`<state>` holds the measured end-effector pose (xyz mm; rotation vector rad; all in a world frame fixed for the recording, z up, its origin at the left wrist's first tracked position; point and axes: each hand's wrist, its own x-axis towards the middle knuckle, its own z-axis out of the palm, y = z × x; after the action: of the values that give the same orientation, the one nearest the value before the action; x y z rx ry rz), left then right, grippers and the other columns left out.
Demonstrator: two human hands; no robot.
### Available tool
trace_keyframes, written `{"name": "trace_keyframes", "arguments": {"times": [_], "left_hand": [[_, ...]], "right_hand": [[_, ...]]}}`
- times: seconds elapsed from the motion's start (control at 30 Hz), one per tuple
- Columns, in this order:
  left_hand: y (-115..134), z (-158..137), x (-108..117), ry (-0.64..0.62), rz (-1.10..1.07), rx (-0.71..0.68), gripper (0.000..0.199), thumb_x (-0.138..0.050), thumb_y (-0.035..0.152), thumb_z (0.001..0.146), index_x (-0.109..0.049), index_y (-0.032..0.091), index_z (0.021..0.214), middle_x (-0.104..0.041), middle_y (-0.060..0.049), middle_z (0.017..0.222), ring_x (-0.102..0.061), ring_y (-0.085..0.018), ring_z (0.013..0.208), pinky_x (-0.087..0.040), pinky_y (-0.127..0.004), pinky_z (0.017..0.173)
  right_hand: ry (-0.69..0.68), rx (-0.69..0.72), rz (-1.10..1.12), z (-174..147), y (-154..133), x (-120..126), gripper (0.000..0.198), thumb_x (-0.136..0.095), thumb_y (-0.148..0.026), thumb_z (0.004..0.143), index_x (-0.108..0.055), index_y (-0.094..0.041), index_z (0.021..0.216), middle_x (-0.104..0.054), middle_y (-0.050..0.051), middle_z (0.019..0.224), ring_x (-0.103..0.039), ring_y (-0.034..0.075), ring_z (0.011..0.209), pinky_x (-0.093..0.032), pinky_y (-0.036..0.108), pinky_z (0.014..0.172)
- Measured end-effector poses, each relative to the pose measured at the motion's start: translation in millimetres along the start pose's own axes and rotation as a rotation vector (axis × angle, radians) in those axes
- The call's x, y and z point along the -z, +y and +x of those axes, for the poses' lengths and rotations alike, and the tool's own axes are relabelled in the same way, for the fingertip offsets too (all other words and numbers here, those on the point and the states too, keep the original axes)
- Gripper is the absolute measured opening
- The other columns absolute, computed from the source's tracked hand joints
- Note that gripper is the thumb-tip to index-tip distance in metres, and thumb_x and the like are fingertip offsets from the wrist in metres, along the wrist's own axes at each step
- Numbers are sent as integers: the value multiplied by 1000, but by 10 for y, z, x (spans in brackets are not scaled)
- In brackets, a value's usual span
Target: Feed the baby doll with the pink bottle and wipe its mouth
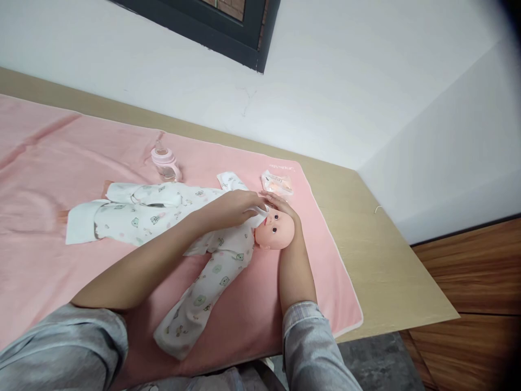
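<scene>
A doll [273,239] in a patterned white outfit [223,266] lies face up on a pink blanket [321,260] covering the table [366,228]; the left hand [238,208] pinches white cloth [257,219] at its chin, while the right hand [283,205] curves around its head, grip unclear. Beyond are a packet [277,183] with peach-coloured contents and a see-through baby bottle [165,163], its contents indistinct.

Here we go: open blanket [36,179] past the feet of the doll [187,202], bare desk [366,228] beyond its head! But a bottle [165,164] guards its far leg, a packet [277,182] crowds its head, and our left arm [146,269] bars its chest.
</scene>
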<state>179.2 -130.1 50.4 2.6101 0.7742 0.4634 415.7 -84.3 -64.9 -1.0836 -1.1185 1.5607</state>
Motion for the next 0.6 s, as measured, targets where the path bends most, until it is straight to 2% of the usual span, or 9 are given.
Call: {"name": "trace_keyframes", "arguments": {"times": [0.17, 0.33, 0.6], "left_hand": [[20, -28, 20, -76, 15, -37, 27, -50, 7, 87, -70, 22, 98, -71, 1, 99, -66, -18, 86, -42, -23, 71], [71, -20, -53, -95, 84, -34, 18, -52, 7, 80, -59, 18, 68, -63, 0, 74, -58, -16, 67, -34, -25, 59], [59, 7, -133, -45, 116, -29, 17, -53, 10, 81, -53, 17, 65, -58, 1, 69, -54, -16, 67, -32, -27, 60]], "right_hand": [[-11, -33, 20, -39, -34, -41, 40, -72, -40, 78, -64, -26, 114, -71, 3, 114, -65, 22, 111, -50, 42, 105], [0, -42, 39, -40, -28, -50, 40, -73, -38, 78, -64, -25, 114, -70, 4, 114, -66, 21, 109, -51, 41, 103], [-13, -50, 56, -39, -32, -48, 40, -72, -38, 78, -64, -24, 115, -70, 4, 113, -68, 21, 105, -52, 41, 100]]}}
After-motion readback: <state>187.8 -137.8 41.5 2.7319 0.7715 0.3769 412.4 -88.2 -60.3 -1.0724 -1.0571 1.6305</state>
